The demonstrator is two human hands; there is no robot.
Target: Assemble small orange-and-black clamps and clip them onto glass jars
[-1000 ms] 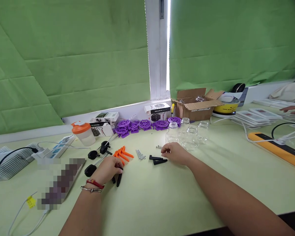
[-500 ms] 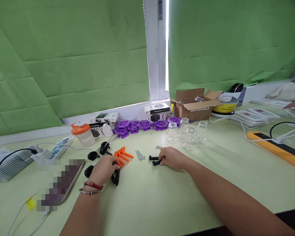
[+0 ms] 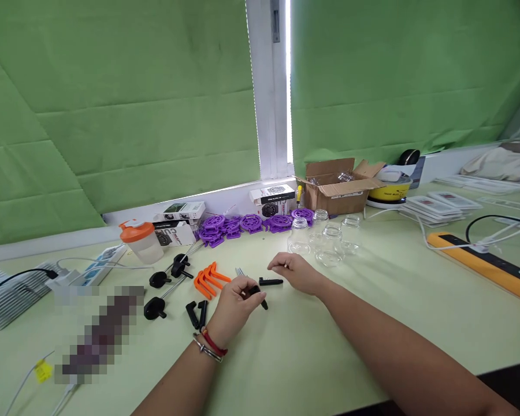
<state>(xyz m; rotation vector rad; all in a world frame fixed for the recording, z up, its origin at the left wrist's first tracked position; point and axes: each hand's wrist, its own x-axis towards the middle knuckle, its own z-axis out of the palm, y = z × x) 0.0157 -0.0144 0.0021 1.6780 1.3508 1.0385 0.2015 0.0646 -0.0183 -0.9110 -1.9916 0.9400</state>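
My left hand [image 3: 236,306] is closed around a black L-shaped plastic handle [image 3: 263,303], its end pointing down to the right. Another black handle lies flat just below the fingertips of my right hand [image 3: 298,273]. The right fingers are pinched together over the table; whatever is between them is hidden. Beside my left wrist rest two more black handles [image 3: 203,313]. Several orange angled pieces [image 3: 212,280] lie left of the left hand, and metal screws [image 3: 240,271] show partly behind it. The springs are hidden from view.
Clear glass jars [image 3: 329,248] stand behind my right hand. Purple round plastic parts [image 3: 251,223] line the back, near a cardboard box [image 3: 342,196]. Black knobs with metal rods [image 3: 155,308], a shaker bottle [image 3: 141,242] and a blurred phone are at left. An orange power strip [image 3: 472,254] lies right.
My left hand has moved right, away from the two handles at left, and now holds a black handle. My right hand has lifted off the handles and shifted slightly back.
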